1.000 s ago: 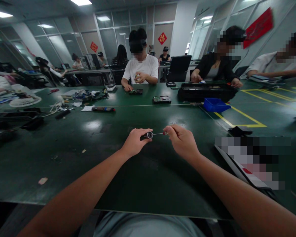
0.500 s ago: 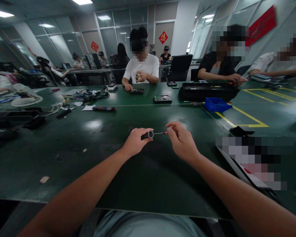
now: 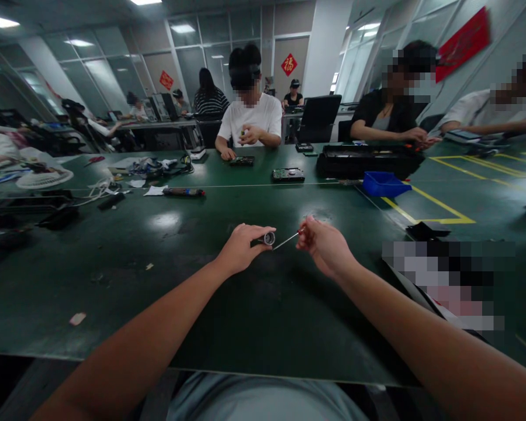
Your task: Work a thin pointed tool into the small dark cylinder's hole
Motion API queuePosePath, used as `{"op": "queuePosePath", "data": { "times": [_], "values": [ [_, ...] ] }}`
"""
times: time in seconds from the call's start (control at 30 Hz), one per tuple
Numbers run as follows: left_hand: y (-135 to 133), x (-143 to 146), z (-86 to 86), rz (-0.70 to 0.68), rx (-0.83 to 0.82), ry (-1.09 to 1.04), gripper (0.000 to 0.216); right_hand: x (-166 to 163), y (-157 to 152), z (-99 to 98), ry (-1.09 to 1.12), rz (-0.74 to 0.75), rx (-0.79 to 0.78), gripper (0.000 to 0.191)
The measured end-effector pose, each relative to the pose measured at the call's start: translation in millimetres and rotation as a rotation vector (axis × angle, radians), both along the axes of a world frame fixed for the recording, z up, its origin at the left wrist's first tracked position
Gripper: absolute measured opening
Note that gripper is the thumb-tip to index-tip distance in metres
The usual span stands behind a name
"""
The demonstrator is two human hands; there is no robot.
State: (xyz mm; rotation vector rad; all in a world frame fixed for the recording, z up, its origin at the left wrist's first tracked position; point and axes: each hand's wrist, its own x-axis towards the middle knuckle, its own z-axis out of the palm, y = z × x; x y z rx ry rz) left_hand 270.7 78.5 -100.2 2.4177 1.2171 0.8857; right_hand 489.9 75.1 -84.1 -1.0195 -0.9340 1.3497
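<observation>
Over the middle of the green table, my left hand [image 3: 240, 248] is closed round a dark cylinder [image 3: 269, 238], its round silvery end facing right and toward me. My hand hides most of its body. On the right, my right hand [image 3: 326, 245] pinches the red handle of a thin screwdriver [image 3: 287, 239]. Its metal shaft slants down and left, and the tip is close to the lower rim of the cylinder, by my left thumb. Whether the tip touches it I cannot tell.
Across the green table [image 3: 127, 292] lie a circuit board [image 3: 288, 174], a blue bin [image 3: 384, 184], a long black casing [image 3: 363, 162] and a dark tube-shaped tool [image 3: 184, 192]. Cables and parts lie at the left, a blurred-out flat item at the right. Several people sit around.
The screwdriver has tilted from nearly level to slanting, its tip lower and its handle higher. My right fingers have curled tighter round the handle. My left hand has hardly moved.
</observation>
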Motion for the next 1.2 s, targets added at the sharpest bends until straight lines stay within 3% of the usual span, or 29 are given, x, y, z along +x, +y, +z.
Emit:
{"op": "queuePosePath", "data": {
  "times": [0.27,0.47,0.87,1.2],
  "values": [
    [0.8,-0.5,-2.6,0.033,0.003,0.017,0.041,2.2,-2.9,-3.2,-0.291,-0.127,0.288,0.028],
    [-1.7,0.4,-0.9,0.044,0.002,0.018,0.040,-0.3,-15.9,5.1,-0.621,-0.112,0.462,0.025],
    [-3.6,4.1,1.4,0.083,-0.030,-0.018,0.041,0.4,-21.0,6.6,-0.693,-0.143,0.562,0.022],
    [-4.0,3.7,2.4,0.081,-0.030,0.003,0.038,0.1,-20.1,9.0,-0.741,-0.088,0.522,0.022]
  ]
}}
